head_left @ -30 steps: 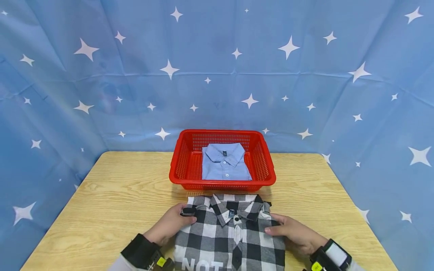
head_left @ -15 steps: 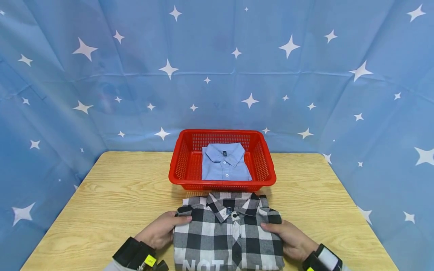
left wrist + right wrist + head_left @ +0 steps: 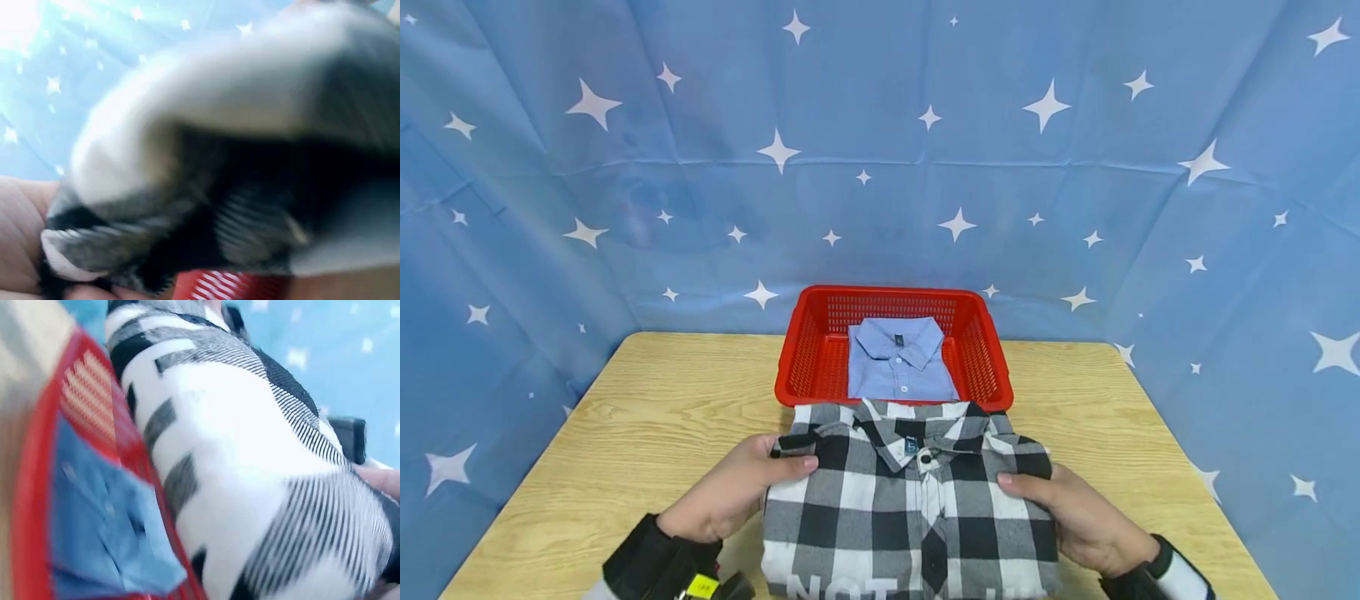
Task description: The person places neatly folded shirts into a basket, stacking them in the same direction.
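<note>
A folded black-and-white checked shirt [image 3: 887, 508] with a buttoned collar and pale lettering is held between both hands. My left hand [image 3: 730, 492] grips its left edge, thumb on top and the other fingers hidden beneath. On the opposite edge my right hand [image 3: 1075, 517] holds it the same way. The shirt's collar end overlaps the front rim of a red plastic basket [image 3: 790, 367] in the head view. Inside that basket lies a folded light blue shirt [image 3: 887, 375]. In the left wrist view the checked cloth [image 3: 212, 81] is blurred, its folded layers showing dark inside.
The basket stands at the back middle of a light wooden table [image 3: 685, 400]. Bare wood shows to its left and right. Behind the table hangs a blue curtain [image 3: 880, 208] with white stars. Black bands with yellow tags [image 3: 702, 587] are on the wrists.
Both hands have raised the checked shirt and brought it forward; it appears larger and now covers part of the basket's front rim. The basket and the blue shirt have stayed in place.
</note>
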A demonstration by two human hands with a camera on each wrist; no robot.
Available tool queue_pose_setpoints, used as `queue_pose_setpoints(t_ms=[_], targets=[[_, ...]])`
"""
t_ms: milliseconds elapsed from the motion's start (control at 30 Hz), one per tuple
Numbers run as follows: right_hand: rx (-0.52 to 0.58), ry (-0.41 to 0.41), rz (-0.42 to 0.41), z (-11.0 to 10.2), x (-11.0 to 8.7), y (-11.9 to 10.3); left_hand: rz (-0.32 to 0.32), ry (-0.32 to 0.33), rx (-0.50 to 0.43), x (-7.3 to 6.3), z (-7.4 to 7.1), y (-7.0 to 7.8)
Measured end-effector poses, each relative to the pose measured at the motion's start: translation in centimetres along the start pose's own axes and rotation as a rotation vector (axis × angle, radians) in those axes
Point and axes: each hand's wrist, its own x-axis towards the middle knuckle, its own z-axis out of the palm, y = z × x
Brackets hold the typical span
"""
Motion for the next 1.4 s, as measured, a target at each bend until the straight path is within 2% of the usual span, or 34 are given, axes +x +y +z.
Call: queue_pose_setpoints(t_ms=[100, 200, 333, 467, 600, 700, 800, 833, 967, 1100, 1233, 1367, 1400], targets=[[-0.035, -0.017, -0.077, 0.4, -0.3, -3.8, 0.050, 0.022, 0.037, 0.6, -0.4, 4.1], [-0.069, 0.027, -0.156, 0.5, 0.6, -7.8, 0.081, 0.056, 0.046, 2.4, -1.4, 7.8], [-0.076, 0.133, -0.197, -0.1, 3.9, -12.6, 0.081, 0.105, 0.046, 6.2, -3.3, 11.6], [-0.052, 0.212, -0.184, -1.7, 8.6, -15.4, 0.020, 0.204, 0.085, 11.0, -4.9, 13.3], [-0.030, 0.278, -0.148, -3.3, 12.1, -16.0, -0.050, 0.295, 0.151, 14.9, -5.4, 13.4], [-0.040, 0.317, -0.124, -4.1, 13.8, -15.8, -0.069, 0.351, 0.283, 16.6, -5.7, 13.0], [-0.100, 0.347, -0.098, -4.7, 15.0, -15.2, -0.092, 0.417, 0.486, 18.1, -5.9, 12.2], [-0.143, 0.355, -0.089, -4.8, 15.3, -14.9, -0.101, 0.445, 0.572, 18.4, -5.9, 11.8], [-0.332, 0.412, -0.051, -4.6, 16.1, -13.8, -0.133, 0.527, 0.799, 19.9, -5.8, 10.2], [-0.618, 0.506, -0.060, -3.8, 16.4, -13.2, -0.137, 0.546, 0.861, 20.6, -5.8, 8.8], [-0.955, 0.581, -0.118, -3.0, 16.4, -13.4, -0.115, 0.546, 0.896, 20.2, -5.6, 8.6], [-1.203, 0.570, -0.186, -2.2, 15.7, -14.4, -0.070, 0.528, 0.985, 18.8, -4.9, 9.3], [-1.270, 0.557, -0.200, -1.9, 15.5, -14.7, -0.049, 0.519, 1.035, 18.4, -4.6, 9.5]])
